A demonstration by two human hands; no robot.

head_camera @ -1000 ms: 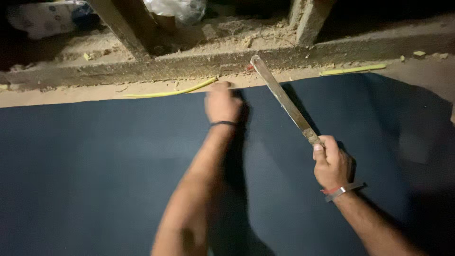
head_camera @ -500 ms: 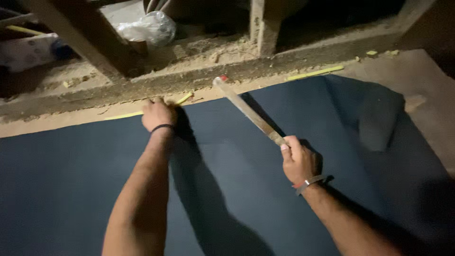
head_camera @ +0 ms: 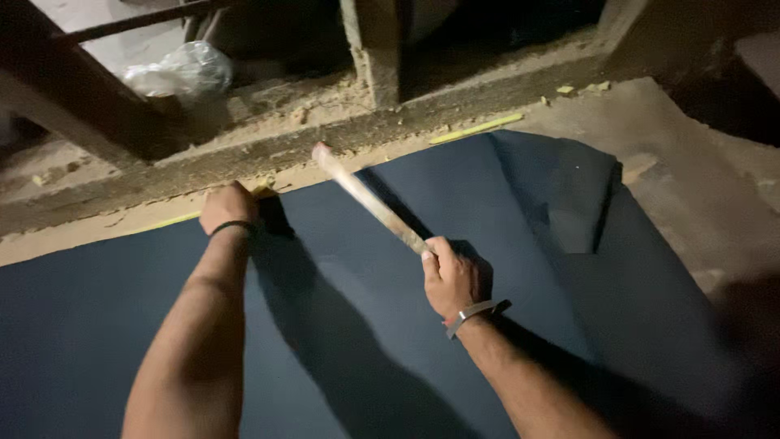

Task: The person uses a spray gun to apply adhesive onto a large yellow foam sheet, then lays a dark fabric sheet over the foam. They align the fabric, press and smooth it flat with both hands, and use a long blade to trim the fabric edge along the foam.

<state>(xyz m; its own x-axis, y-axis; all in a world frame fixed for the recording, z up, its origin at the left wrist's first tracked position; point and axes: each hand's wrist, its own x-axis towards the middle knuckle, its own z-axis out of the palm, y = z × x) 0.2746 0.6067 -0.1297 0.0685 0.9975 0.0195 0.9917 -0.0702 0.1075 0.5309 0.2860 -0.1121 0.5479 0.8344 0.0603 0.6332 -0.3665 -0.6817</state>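
The person leans over a dark blue sheet point(head_camera: 390, 325) spread across the floor, its far edge lying against a rough wooden beam point(head_camera: 341, 142) dusted with sawdust. The left hand point(head_camera: 229, 207), at about eleven o'clock from where the person kneels, is pressed down at that far edge, fingers curled over something small I cannot make out; a yellow strip point(head_camera: 175, 221) peeps out just beside it along the sheet's border. The right hand point(head_camera: 453, 276), at about one o'clock, is wrapped tightly around the lower end of a long pale wooden handle point(head_camera: 370, 202), which slants up and away toward eleven o'clock, its tip reaching close to the beam. The head of the tool is not clear to me; it looks like a hammer handle or a flat stick.

To my eye the work in hand is fixing the sheet's edge along the beam: one hand pins the spot, the other has the tool raised over it. A next stroke would call for a short, well-aimed blow landing just beside the left fingers, not on them. At three o'clock the sheet's corner point(head_camera: 569, 195) is folded back on itself. A crumpled plastic bag point(head_camera: 180, 73) sits behind the beam.
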